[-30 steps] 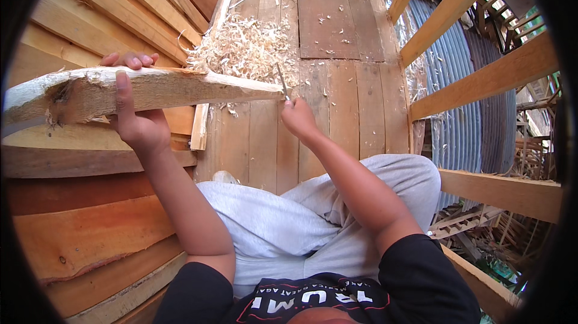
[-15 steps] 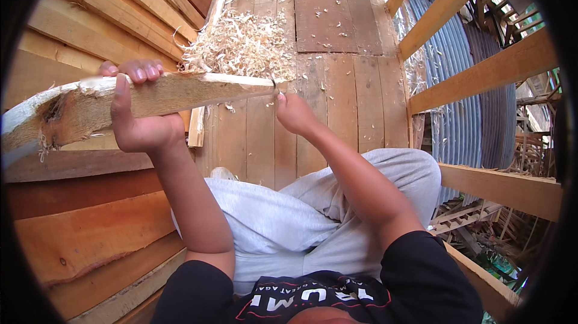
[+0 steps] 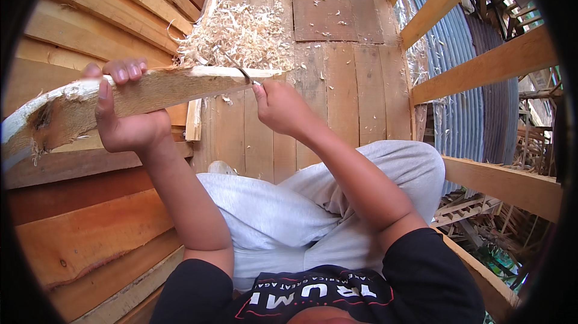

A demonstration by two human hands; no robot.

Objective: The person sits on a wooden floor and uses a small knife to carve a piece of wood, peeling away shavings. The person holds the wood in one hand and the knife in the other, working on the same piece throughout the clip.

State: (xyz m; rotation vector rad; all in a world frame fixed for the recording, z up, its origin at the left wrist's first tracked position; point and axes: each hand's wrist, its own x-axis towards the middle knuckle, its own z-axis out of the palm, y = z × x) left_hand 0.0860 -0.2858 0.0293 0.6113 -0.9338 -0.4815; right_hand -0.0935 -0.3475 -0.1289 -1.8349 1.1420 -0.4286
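A long wooden plank (image 3: 156, 91) with a pale, freshly cut upper edge extends from the left side and tapers to a point at the right. Bark and a dark knot show near its left end. My left hand (image 3: 126, 116) grips the plank's middle, fingers over the far side and thumb on the near face. In my closed right hand (image 3: 283, 107) is a knife (image 3: 243, 73), whose thin dark blade lies across the plank's upper edge near the tapered tip. Its handle is mostly hidden in my fist.
Curled shavings (image 3: 241, 34) are heaped on the plank floor (image 3: 310, 98) beyond the workpiece. Stacked boards (image 3: 90, 233) line the left side. A wooden railing (image 3: 481, 68) runs along the right, with corrugated metal sheets (image 3: 454, 71) past it. My bent legs (image 3: 271, 209) are close below.
My right hand and the knife have moved left along the plank's upper edge, away from the tip. The plank and my left hand appear slightly farther left.
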